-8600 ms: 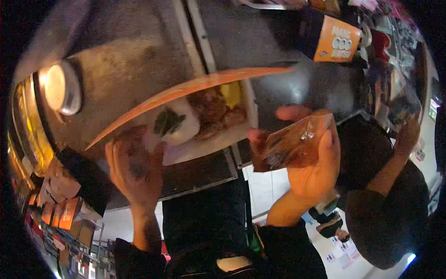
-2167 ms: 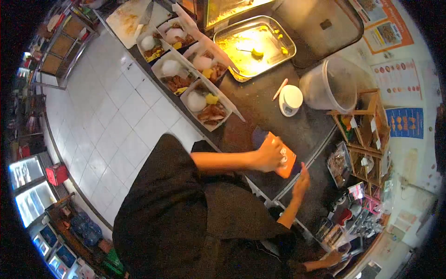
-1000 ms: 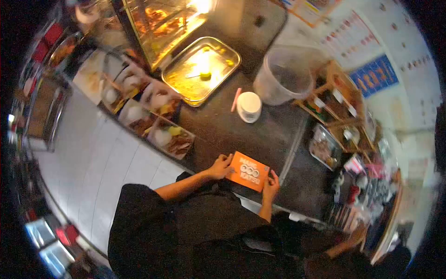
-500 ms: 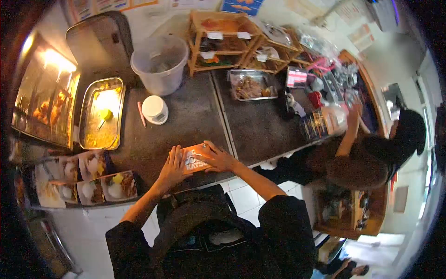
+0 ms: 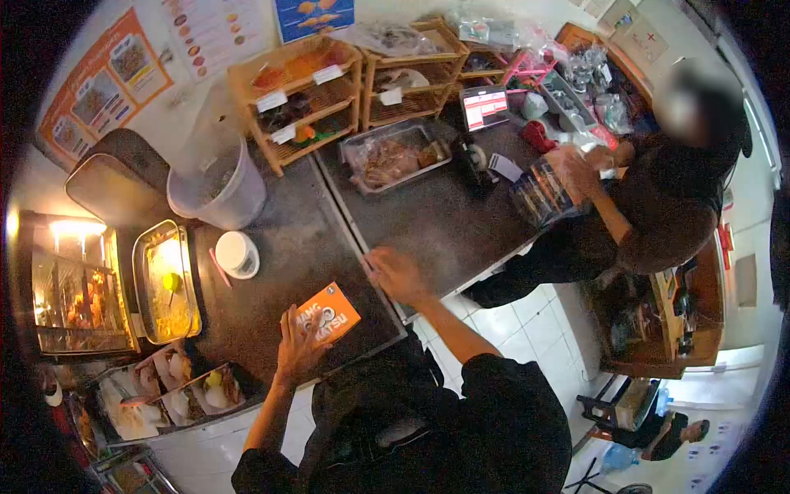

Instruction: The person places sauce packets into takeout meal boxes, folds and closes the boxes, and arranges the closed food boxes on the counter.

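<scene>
Head view: the person's left hand (image 5: 300, 346) lies with its fingers spread over the left end of a flat orange cardboard box with bold white lettering (image 5: 335, 310); whether it grips or merely presses cannot be told. The right hand (image 5: 397, 276) is off the box, beyond its far right corner, fingers extended and wide, blurred and holding nothing visible.

The box sits near the counter's near edge, touched at one end only. My judgement: a sideways push from the left hand could turn it or send it toward that edge — the other end has nothing to steady it.

Beneath it is a dark, worn countertop (image 5: 292, 267), split by a pale metal seam (image 5: 339, 202). Farther out stand a round white scale-like device (image 5: 238, 253) beside a thin pink stick (image 5: 219, 267), then a translucent plastic bucket (image 5: 240, 198) and a brightly lit glass display case (image 5: 82, 288). A blue poster (image 5: 315, 18) hangs behind. To the right, a dark-clothed co-worker (image 5: 666, 218) bends over a clear plastic packet (image 5: 541, 196) — white floor tiles (image 5: 531, 333) show below.
</scene>
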`<state>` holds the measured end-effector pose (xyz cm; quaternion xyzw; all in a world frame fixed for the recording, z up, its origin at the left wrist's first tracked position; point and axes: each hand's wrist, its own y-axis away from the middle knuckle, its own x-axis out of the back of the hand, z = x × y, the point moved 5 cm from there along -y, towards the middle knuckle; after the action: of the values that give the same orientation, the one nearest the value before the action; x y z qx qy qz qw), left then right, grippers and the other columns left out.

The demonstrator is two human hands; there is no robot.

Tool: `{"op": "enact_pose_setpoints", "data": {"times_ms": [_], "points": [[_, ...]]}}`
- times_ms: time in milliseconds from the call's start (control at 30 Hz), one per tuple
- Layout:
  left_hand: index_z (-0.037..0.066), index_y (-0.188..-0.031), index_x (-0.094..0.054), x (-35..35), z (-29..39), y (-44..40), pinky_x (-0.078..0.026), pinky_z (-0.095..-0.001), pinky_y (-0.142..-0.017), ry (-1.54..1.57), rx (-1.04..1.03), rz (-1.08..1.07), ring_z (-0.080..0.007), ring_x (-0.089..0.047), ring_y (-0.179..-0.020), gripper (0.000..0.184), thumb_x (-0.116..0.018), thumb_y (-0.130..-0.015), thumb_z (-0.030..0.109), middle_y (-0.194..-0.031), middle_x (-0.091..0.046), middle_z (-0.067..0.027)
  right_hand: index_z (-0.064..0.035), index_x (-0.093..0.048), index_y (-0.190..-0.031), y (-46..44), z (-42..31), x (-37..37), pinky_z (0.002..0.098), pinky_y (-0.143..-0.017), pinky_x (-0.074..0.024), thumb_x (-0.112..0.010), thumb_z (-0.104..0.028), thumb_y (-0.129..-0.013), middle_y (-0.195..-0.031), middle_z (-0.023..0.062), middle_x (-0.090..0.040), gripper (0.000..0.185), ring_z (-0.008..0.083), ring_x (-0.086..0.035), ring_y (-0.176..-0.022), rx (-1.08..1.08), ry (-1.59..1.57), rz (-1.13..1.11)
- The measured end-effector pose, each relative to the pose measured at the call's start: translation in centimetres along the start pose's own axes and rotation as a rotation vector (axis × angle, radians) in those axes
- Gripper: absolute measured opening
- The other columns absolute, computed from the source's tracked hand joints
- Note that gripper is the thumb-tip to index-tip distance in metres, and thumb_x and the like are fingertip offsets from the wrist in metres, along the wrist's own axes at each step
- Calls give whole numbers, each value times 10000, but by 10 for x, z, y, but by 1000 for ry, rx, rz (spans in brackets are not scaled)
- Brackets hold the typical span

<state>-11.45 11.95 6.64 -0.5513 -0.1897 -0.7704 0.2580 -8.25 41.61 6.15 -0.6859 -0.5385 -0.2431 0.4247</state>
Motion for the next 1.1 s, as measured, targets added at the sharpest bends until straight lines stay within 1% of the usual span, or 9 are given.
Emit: {"op": "enact_pose_setpoints", "data": {"times_ms": [33, 133, 333, 433, 533, 633, 800, 900, 1100], "points": [[190, -1565, -327, -3, 11, -6, -488, -573, -989, -2, 54, -42, -574, -324, -1334, 855, -659, -869, 558, -1521, -223, -358, -98, -614, -1243, -10, 27, 44, 435, -982, -477, -601, -238, -955, -1247, 125, -631, 321, 339, -602, -1142, -67, 128, 108], [191, -1569, -314, -23, 45, -35, -487, -586, -992, -115, -15, -2, -601, -347, -1310, 861, -637, -872, 579, -1496, -246, -389, -48, -582, -1224, -9, 156, 133, 468, -911, -484, -542, -258, -1017, -1152, 208, -599, 298, 418, -584, -1067, -374, 159, 550], [274, -1537, -396, -36, 100, -91, -397, -663, -1011, -37, -72, 106, -565, -339, -1338, 792, -635, -862, 610, -1519, -242, -361, -97, -557, -1259, -8, 317, 177, 532, -751, -508, -616, -375, -992, -1212, 331, -502, 391, 484, -590, -970, -593, 352, 522], [285, -1525, -417, -33, 119, -105, -401, -649, -1016, -39, -38, 82, -548, -333, -1343, 792, -665, -844, 604, -1521, -252, -342, -120, -651, -1175, -7, 345, 181, 488, -678, -542, -693, -410, -937, -1128, 244, -581, 377, 371, -634, -945, -611, 313, 481], [268, -1513, -437, -49, 123, -121, -406, -648, -1013, -69, -27, 156, -564, -332, -1328, 783, -704, -836, 557, -1514, -258, -341, -133, -721, -1062, -13, 347, 194, 410, -604, -561, -751, -428, -887, -978, 117, -640, 344, 220, -645, -906, -938, -236, 226], [255, -1505, -447, -55, 138, -140, -408, -650, -1011, -91, -12, 176, -577, -339, -1313, 772, -721, -836, 526, -1504, -269, -344, -162, -740, -1034, -8, 357, 183, 351, -566, -564, -776, -414, -870, -876, 19, -641, 304, 121, -620, -877, -939, -664, 353], [273, -1522, -423, -68, 162, -185, -391, -673, -1015, -42, 11, 172, -585, -334, -1308, 758, -704, -863, 520, -1509, -251, -344, -84, -676, -1033, 25, 366, 156, 354, -819, -563, -720, -305, -940, -989, 43, -660, 243, 162, -636, -964, -839, -1181, 663], [288, -1542, -388, -74, 175, -213, -389, -669, -1011, -22, 64, 127, -579, -316, -1317, 758, -662, -888, 557, -1516, -242, -340, -79, -667, -1024, 45, 348, 139, 392, -860, -562, -706, -276, -952, -1063, 86, -678, 213, 207, -641, -1065, -1125, -1133, 629], [313, -1562, -341, -77, 201, -254, -460, -621, -967, -184, 3, 186, -562, -339, -1294, 736, -624, -922, 541, -1464, -285, -324, -87, -654, -955, 76, 382, 99, 388, -897, -545, -711, -342, -943, -1052, 128, -709, 262, 245, -690, -981, -862, -1204, 776]]}}
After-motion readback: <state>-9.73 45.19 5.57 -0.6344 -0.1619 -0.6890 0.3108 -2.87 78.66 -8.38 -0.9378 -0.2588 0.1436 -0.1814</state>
